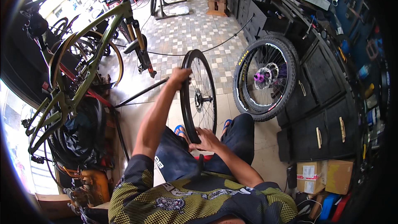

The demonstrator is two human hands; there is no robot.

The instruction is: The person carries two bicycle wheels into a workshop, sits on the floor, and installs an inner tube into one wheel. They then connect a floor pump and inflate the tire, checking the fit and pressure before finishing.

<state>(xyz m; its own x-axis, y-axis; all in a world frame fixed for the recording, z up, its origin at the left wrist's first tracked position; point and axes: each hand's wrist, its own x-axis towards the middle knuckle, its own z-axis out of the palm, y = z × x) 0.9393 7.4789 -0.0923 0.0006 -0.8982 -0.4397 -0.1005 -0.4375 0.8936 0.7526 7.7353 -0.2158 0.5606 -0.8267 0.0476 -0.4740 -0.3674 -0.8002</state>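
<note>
Upright between my legs stands a bicycle wheel [212, 79] with a black rim, thin spokes, a disc rotor and a hub. My left hand [181, 77] is closed over the far left part of its dark outer edge. Lower down, my right hand [204, 140] grips the near edge of the same wheel, close to my lap. The black band under both hands looks wide; I cannot tell whether it is bare rim or a tyre. Parts of the fingers are hidden behind the wheel.
Two knobbly-tyred wheels [267, 79] lean against dark cabinets [323, 70] at right. A green bike frame [83, 74] hangs on a stand at left. A hose [166, 54] crosses the tiled floor beyond the wheel. Cardboard boxes [309, 174] sit at the lower right.
</note>
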